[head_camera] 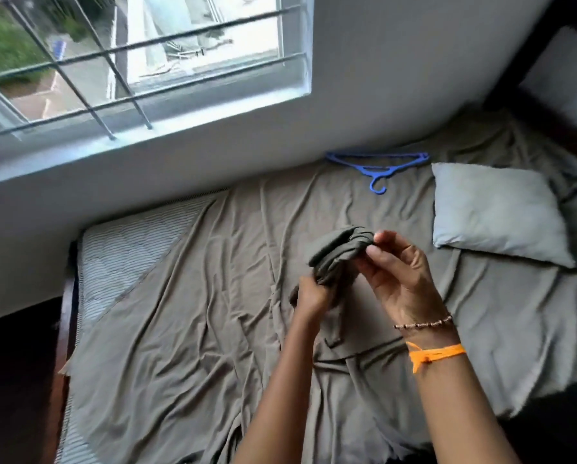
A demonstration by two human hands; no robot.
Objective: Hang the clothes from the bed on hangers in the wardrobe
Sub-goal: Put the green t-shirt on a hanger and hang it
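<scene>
Olive-grey bunched cloth garment (335,254) sits pinched at its gathered top between the fingertips (374,251) of the right hand (397,279), while the left hand (309,298) clenches its lower folds. Both hold it just above the wrinkled olive bedsheet (180,329). Farther off, near the wall, a blue plastic hanger (379,167) lies beside a pale grey square pillow (494,209).

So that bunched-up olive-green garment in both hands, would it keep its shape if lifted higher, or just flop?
The olive-green garment probably flops: it already gathers into soft folds where the right hand pinches it and the left hand grips it. It looks thin, so likely light. Its lower part seems to trail onto the bed sheet, so it may drag.
</scene>
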